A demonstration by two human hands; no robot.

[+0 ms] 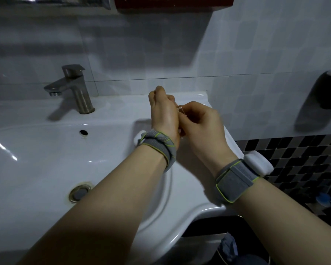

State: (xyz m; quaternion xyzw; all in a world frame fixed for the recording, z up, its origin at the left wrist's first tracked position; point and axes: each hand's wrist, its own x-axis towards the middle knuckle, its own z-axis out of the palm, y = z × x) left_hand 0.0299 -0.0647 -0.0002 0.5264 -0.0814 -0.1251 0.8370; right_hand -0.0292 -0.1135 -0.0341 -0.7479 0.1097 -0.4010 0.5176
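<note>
Both forearms reach over the sink (46, 150), with the left hand (161, 113) and right hand (201, 123) touching above its right ledge, their curled fingers pinching a small clear piece (181, 110) between them.

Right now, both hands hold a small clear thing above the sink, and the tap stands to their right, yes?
No. The head view shows the tap on their left. The left hand and right hand do hold a small clear thing above the sink.

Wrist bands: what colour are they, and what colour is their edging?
Grey wrist bands with lime-green edging; the head view shows it best.
</note>
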